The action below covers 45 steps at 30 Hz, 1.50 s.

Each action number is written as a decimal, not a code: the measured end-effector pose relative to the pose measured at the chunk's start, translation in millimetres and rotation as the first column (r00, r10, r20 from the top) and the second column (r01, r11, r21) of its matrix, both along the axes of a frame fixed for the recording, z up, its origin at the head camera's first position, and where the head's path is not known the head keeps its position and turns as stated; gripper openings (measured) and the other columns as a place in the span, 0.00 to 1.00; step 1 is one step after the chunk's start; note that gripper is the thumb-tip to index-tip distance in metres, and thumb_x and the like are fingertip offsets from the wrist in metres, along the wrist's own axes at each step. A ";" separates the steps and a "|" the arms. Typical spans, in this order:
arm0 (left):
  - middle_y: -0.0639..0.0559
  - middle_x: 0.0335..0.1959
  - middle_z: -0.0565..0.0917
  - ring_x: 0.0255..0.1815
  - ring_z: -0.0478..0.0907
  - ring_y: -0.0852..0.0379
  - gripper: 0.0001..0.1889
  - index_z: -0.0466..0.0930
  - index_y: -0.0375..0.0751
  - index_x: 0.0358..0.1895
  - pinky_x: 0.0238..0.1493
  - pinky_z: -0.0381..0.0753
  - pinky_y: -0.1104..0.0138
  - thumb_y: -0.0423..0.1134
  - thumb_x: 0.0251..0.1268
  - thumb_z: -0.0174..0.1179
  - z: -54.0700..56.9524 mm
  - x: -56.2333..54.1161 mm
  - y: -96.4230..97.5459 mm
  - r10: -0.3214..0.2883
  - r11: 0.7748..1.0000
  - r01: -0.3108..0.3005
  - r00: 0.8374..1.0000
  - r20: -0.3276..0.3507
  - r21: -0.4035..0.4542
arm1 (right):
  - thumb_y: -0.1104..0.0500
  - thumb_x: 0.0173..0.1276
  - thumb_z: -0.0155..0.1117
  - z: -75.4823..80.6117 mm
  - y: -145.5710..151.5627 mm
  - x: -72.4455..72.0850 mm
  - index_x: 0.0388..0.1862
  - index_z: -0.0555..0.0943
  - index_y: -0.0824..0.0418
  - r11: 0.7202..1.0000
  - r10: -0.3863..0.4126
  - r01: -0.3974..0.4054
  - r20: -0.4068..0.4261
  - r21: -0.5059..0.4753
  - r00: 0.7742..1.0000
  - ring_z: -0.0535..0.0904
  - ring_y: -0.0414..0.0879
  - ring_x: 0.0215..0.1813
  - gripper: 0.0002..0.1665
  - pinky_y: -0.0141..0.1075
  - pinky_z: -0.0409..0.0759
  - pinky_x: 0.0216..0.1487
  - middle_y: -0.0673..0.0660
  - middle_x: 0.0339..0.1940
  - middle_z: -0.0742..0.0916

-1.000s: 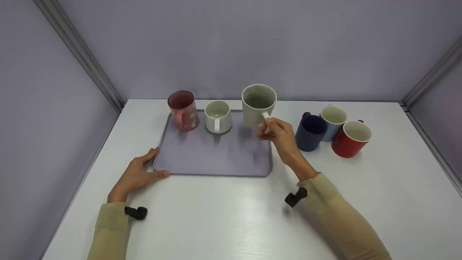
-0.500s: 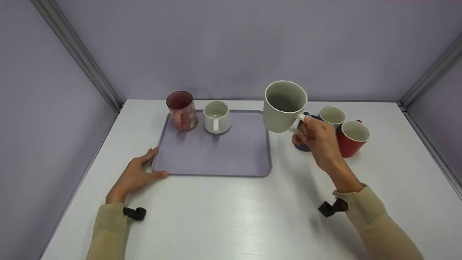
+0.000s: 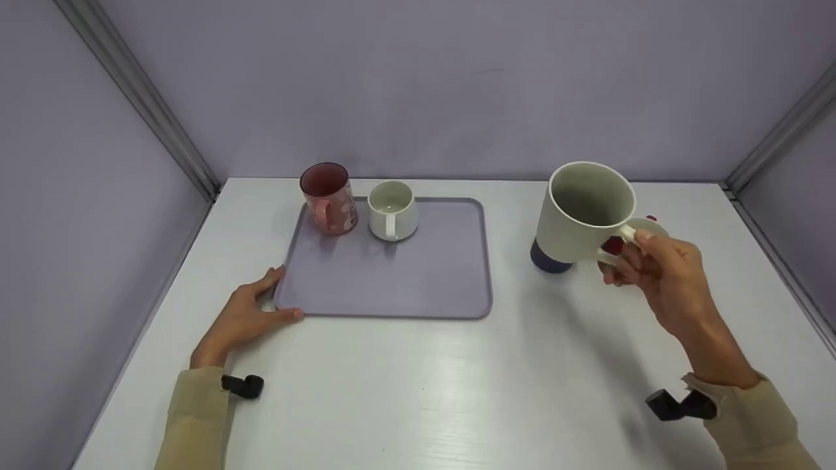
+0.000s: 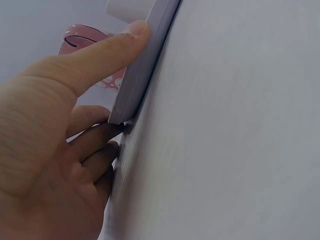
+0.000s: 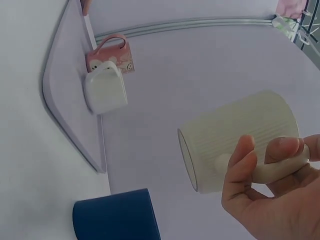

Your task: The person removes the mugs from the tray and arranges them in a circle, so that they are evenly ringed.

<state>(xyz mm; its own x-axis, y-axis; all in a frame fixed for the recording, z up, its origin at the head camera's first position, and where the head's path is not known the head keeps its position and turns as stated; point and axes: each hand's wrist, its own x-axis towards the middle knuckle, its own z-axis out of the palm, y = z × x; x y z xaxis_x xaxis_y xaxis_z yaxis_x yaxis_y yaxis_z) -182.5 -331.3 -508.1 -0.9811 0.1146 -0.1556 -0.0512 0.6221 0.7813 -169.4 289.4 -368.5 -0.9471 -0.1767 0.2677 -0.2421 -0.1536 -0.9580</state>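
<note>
My left hand (image 3: 245,320) holds the near left corner of a lilac tray (image 3: 418,287), its thumb along the front edge and its fingers at the left side. A pink patterned mug (image 3: 336,209) and a small white mug (image 3: 395,219) stand upright at the tray's back. To the right of the tray, my right hand (image 3: 673,281) grips the handle of a tall cream-white mug (image 3: 578,215), raised above the table. In the right wrist view this cream mug (image 5: 240,140) has fine ribs, and the fingers wrap its handle.
Behind the raised mug stand a dark blue mug (image 3: 548,260), mostly hidden, and a red mug (image 3: 612,246) with a pale inside, partly covered by the right hand. The white table (image 3: 405,391) is bounded by a grey back wall (image 3: 418,91) and side walls.
My right hand has carried the cream mug from above the tray's right end rightward over the other mugs, so the light blue one is now hidden. The left hand stays at the tray corner.
</note>
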 end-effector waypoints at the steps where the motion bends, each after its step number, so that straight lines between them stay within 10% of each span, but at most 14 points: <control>1: 0.37 0.88 0.50 0.90 0.43 0.36 0.59 0.56 0.43 0.86 0.88 0.46 0.41 0.61 0.57 0.80 0.2 0.6 -0.3 0.001 1.000 -0.001 1.000 0.002 -0.001 | 0.63 0.88 0.43 -1.7 4.6 1.0 0.29 0.73 0.68 1.000 0.019 -0.019 -0.001 -0.017 1.000 0.83 0.51 0.31 0.23 0.38 0.83 0.35 0.57 0.24 0.74; 7: 0.37 0.88 0.49 0.90 0.43 0.36 0.59 0.55 0.43 0.86 0.88 0.46 0.41 0.60 0.57 0.80 -0.4 1.5 -1.0 0.003 1.000 -0.003 1.000 0.007 -0.009 | 0.71 0.84 0.33 -13.7 31.8 5.0 0.40 0.81 0.75 0.964 0.193 -0.196 -0.033 -0.180 0.981 0.82 0.54 0.32 0.25 0.40 0.86 0.37 0.60 0.25 0.75; 24: 0.36 0.87 0.51 0.90 0.43 0.37 0.59 0.56 0.41 0.86 0.88 0.45 0.42 0.59 0.57 0.80 -1.4 -0.6 -1.5 0.003 1.000 -0.002 1.000 -0.012 0.007 | 0.76 0.79 0.17 -49.1 103.9 9.8 0.28 0.72 0.78 0.906 0.392 -0.400 -0.086 -0.135 0.916 0.77 0.54 0.33 0.32 0.45 0.89 0.47 0.63 0.25 0.73; 31: 0.37 0.88 0.50 0.90 0.43 0.37 0.59 0.56 0.42 0.86 0.88 0.46 0.42 0.61 0.57 0.80 -0.4 -0.3 -0.8 0.000 1.000 0.000 1.000 -0.002 0.009 | 0.77 0.81 0.22 -71.3 125.4 14.6 0.27 0.78 0.76 0.942 0.337 -0.336 0.030 -0.008 0.941 0.90 0.54 0.38 0.34 0.41 0.89 0.48 0.62 0.23 0.80; 45: 0.38 0.88 0.50 0.90 0.43 0.38 0.59 0.57 0.44 0.86 0.88 0.46 0.42 0.62 0.56 0.80 -1.3 0.7 -1.3 0.004 1.000 -0.004 1.000 -0.001 0.010 | 0.75 0.82 0.20 -99.6 139.5 13.4 0.27 0.76 0.76 0.939 0.342 -0.338 0.081 -0.059 0.936 0.83 0.57 0.34 0.34 0.44 0.89 0.45 0.64 0.23 0.74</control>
<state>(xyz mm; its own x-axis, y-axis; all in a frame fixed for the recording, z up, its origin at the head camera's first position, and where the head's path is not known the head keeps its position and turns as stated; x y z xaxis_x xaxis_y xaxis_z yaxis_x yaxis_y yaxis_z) -181.8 -332.5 -509.3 -0.9817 0.1119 -0.1539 -0.0534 0.6144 0.7872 -155.9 428.9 -468.1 -0.8525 -0.4828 0.2003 -0.0824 -0.2543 -0.9636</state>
